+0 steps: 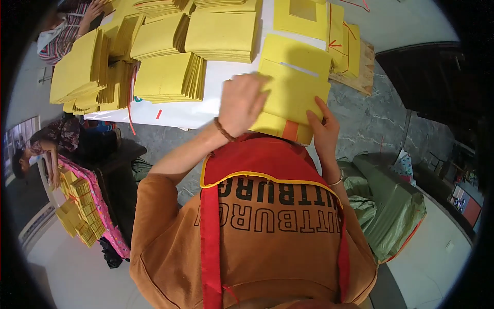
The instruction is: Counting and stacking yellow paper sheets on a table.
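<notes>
A yellow paper envelope point(288, 98) lies flat in front of me at the table's near right, on other yellow paper. A pale strip crosses its upper part, and an orange band point(290, 131) shows at its near edge. My left hand point(243, 100) is over the envelope's left edge, its bent fingers smeared by motion, so their hold is unclear. At the right edge my right hand point(325, 126) grips the envelope, thumb and one finger on top and the other fingers mostly hidden. Beyond it lies another yellow paper piece point(296, 44).
Several stacks of yellow envelopes point(167, 77) fill the white table's point(206, 103) left and far side. Tied yellow bundles point(345, 51) rest on a wooden board at right. Green sacking point(386, 206) is at my lower right. Other people point(56, 134) work at left beside more bundles point(80, 206).
</notes>
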The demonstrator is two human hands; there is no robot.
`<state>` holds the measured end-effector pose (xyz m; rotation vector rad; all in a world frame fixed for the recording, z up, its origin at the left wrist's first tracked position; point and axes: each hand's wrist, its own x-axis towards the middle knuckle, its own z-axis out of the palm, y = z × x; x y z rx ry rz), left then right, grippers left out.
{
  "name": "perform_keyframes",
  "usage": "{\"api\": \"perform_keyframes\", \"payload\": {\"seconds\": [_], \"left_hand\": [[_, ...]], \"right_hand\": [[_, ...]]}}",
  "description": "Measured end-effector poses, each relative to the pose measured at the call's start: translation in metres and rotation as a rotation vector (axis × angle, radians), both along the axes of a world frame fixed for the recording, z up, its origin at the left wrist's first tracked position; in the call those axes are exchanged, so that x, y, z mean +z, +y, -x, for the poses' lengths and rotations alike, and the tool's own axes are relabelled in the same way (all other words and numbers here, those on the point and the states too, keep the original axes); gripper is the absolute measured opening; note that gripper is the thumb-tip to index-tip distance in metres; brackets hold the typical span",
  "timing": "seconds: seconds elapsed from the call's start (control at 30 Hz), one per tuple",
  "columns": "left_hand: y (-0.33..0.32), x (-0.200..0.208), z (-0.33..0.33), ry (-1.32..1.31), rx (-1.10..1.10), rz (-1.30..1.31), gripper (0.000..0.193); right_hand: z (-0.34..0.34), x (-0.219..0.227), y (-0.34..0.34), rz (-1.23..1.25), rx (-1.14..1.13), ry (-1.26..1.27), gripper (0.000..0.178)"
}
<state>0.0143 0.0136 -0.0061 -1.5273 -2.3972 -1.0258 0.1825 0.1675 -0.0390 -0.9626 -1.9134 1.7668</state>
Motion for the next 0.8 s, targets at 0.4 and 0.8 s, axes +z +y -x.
{"api": "perform_keyframes", "payload": {"seconds": [0.4,0.8], "left_hand": [[0.029,-0.042,-0.028,0.047,-0.274,0.176,0.06],[0.023,-0.046,-0.031,0.171,-0.237,0.014,0.061]], "right_hand": [[-0.002,0.004,0.003,-0.114,0.08,-0.12,0.044],[-0.011,-0.023,-0.014,-1.249,0.518,-0.477,0.063]]}}
